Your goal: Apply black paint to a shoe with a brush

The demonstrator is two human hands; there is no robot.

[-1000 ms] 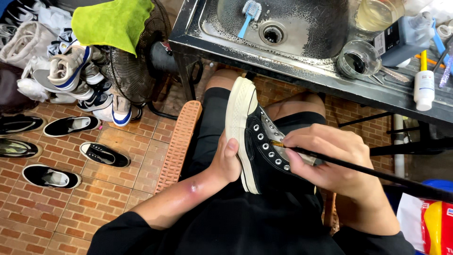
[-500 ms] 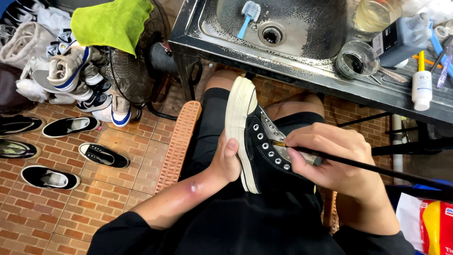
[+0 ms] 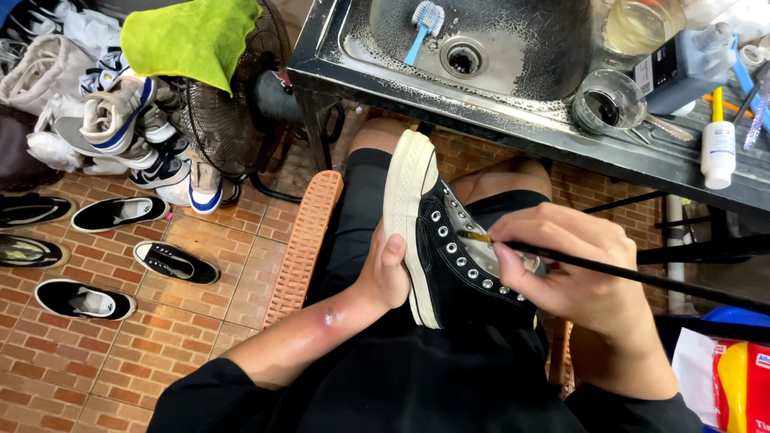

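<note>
A brick-tiled floor [image 3: 120,353] lies under a dark metal sink [image 3: 513,72] beside a black fan [image 3: 233,120].

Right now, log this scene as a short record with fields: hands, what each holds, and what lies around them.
left hand: grips the sole edge of a black high-top sneaker resting on the lap
right hand: holds a thin long-handled brush, tip at the eyelet row
sneaker: white sole, silver eyelets, no laces visible
above: metal sink with a blue toothbrush by the drain
sink edge: glass jar, white bottle
left: fan under a green cloth, pile of shoes
floor: brick tiles, black slip-ons
</note>
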